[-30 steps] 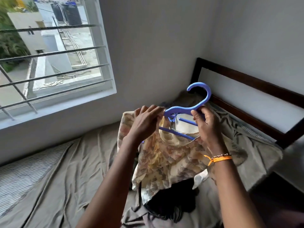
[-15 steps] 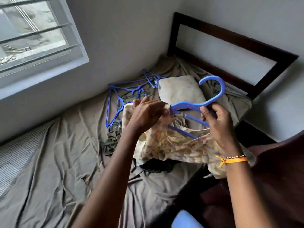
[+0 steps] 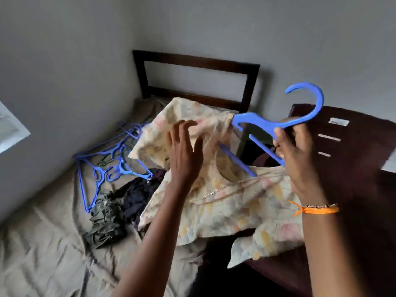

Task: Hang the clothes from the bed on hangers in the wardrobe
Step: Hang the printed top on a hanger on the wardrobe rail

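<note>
window: far left edge, only a pale corner of the frame shows.
bed: crumpled beige sheet, runs from lower left up to the dark wooden headboard against the grey wall.
spare hangers: blue plastic, tangled heap on the sheet close to the wall, left of the clothes.
olive garment: bunched on the sheet just below the spare hangers.
dark garment: crumpled, touching the olive one, partly under the floral cloth.
left hand: fingers straight and spread, resting flat on the top of the floral garment near its left shoulder, not gripping it.
floral garment: pale cream/yellow print, held up over the bed edge, draped on the blue hanger; left shoulder already over the hanger arm, right part hanging slack below the right hand.
blue hanger: thick plastic, tilted, hook up and to the right; lower bar passes through the neck opening of the garment.
right hand: fingers curled round the hanger neck and crossbar, thumb on top; orange thread band on the wrist.
dark brown furniture: right side, behind the right hand, with pale marks on its face; what it is, cannot tell.
</note>
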Action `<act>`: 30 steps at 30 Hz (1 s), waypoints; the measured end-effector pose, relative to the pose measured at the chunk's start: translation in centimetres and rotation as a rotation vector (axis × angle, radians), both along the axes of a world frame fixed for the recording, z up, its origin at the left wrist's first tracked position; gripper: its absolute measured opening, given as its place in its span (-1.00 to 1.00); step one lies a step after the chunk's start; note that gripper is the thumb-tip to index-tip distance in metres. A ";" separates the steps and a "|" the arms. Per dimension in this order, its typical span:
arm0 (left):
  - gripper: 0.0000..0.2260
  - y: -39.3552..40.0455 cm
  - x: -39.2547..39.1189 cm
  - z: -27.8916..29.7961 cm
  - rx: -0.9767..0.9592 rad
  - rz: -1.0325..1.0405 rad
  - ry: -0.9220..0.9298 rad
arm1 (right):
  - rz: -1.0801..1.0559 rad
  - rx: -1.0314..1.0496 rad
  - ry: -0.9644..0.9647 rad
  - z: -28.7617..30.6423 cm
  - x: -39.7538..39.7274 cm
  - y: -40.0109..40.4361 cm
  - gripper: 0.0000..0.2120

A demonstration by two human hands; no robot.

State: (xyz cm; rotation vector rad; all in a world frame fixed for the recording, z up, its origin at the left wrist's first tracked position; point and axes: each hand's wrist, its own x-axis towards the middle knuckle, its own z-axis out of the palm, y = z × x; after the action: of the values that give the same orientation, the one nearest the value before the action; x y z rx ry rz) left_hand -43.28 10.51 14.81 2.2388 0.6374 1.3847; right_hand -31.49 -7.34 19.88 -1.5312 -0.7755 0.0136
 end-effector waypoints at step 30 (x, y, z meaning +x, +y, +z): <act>-0.83 -75.8 1.8 1.2 0.022 -2.003 0.939 | -1.497 -0.317 0.225 -3.0 -23.8 -71.7 -0.88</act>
State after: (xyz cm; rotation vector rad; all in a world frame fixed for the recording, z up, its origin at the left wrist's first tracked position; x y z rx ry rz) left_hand -41.51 -65.31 16.00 1.8649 -1.1937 -0.6422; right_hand -55.34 -79.01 16.93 -2.0328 0.7028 -0.8059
